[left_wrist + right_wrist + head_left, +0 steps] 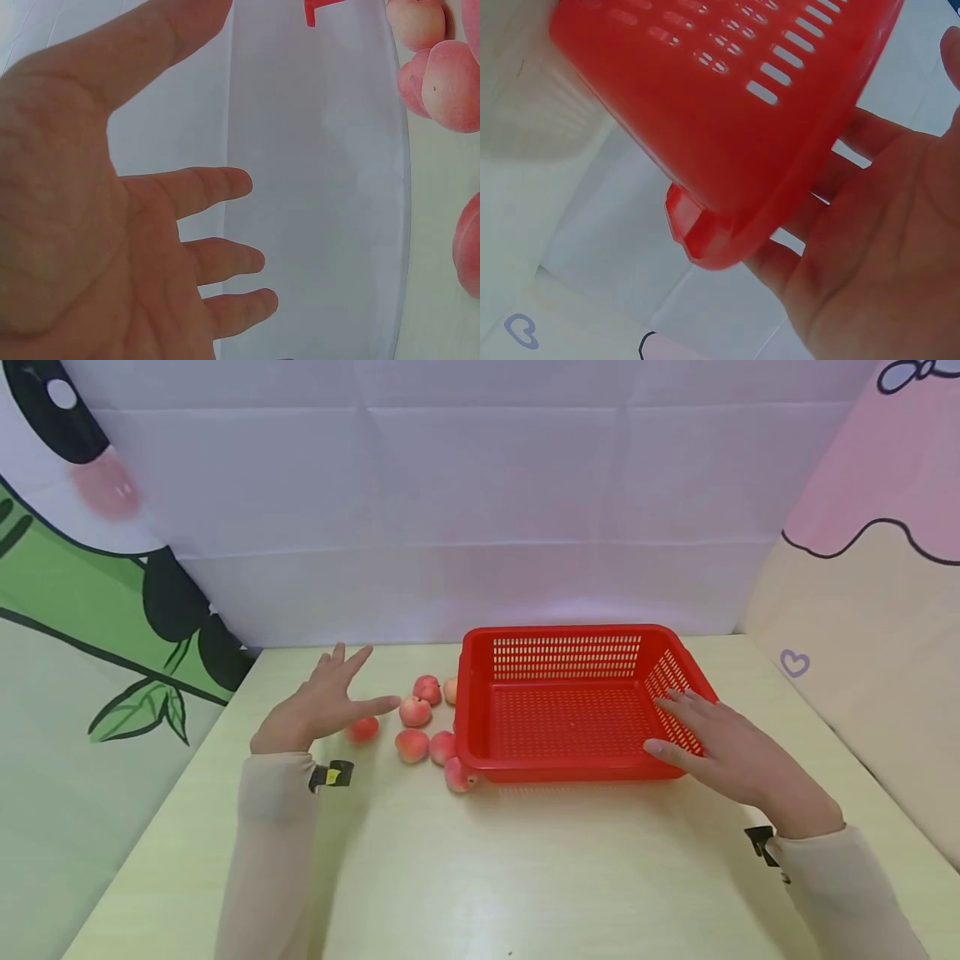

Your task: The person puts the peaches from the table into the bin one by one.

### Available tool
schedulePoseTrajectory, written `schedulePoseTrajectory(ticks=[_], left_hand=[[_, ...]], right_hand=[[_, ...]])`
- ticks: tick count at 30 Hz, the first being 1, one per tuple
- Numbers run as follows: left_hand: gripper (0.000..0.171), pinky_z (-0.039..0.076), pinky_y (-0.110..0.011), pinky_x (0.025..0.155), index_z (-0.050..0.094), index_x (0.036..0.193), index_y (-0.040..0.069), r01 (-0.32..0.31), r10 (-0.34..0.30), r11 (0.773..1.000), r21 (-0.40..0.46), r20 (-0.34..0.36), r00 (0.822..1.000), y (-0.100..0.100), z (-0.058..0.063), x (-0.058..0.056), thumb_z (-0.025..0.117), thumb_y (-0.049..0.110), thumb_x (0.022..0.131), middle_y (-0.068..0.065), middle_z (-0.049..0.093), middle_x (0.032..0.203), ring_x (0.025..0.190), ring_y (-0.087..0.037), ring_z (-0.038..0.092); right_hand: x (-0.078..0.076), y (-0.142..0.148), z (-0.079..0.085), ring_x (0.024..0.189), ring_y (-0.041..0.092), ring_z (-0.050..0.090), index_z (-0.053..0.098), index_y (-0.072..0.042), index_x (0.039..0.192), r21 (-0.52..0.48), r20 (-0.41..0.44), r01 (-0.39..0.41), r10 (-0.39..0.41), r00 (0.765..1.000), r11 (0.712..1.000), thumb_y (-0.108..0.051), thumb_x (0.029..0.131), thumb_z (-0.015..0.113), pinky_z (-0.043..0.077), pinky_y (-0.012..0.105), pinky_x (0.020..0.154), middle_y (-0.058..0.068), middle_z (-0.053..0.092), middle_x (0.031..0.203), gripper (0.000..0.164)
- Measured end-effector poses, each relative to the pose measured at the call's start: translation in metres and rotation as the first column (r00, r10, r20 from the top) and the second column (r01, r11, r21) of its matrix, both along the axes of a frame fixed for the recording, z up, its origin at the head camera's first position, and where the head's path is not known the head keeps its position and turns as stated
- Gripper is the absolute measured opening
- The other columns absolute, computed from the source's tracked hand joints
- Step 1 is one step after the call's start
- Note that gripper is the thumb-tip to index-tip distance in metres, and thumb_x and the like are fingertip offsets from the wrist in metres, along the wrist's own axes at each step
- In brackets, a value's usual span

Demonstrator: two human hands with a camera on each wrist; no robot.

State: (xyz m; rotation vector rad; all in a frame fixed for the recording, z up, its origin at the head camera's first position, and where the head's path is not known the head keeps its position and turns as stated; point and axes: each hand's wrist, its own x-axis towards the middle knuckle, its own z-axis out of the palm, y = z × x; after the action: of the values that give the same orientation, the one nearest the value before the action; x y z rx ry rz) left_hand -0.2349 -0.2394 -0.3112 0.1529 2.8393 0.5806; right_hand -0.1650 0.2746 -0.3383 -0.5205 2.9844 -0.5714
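A red plastic basket [570, 774] with slotted walls stands on the table, and no fruit shows inside it. My right hand [723, 752] is over the basket's right rim with fingers straight; in the right wrist view the fingers pass behind the red rim, and whether they touch it I cannot tell. Several pink-red peaches [412, 746] lie left of the basket, some partly hidden by its left side. My left hand [318, 702] hovers beside them, fingers and thumb spread, holding nothing. One peach [363, 731] is partly covered by that hand's thumb side.
The pale wooden table [465, 877] runs back to a white cloth wall [480, 510]. Printed cloth panels stand at the left [90, 677] and right [885, 677] sides. A black strap piece [333, 774] sits at the left wrist.
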Motion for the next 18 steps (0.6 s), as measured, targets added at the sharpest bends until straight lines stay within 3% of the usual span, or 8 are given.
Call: schedulePoseTrajectory(ticks=[18], left_hand=[[0.112, 0.015, -0.083, 0.115, 0.008, 0.173, 0.016, -0.016, 0.016, 1.0, -0.004, 0.027, 0.999, 0.0, 0.001, 0.0, 0.062, 0.074, 0.093, -0.028, -0.013, 0.174, 0.159, -0.054, -0.009]], right_hand=[[-0.002, -0.009, -0.021, 0.148, 0.053, 0.039, 0.054, 0.002, 0.153, 0.036, -0.009, -0.007, 0.007, 1.0, 0.999, -0.061, 0.104, 0.059, 0.035, 0.072, 0.114, 0.028, 0.047, 0.159, 0.08]])
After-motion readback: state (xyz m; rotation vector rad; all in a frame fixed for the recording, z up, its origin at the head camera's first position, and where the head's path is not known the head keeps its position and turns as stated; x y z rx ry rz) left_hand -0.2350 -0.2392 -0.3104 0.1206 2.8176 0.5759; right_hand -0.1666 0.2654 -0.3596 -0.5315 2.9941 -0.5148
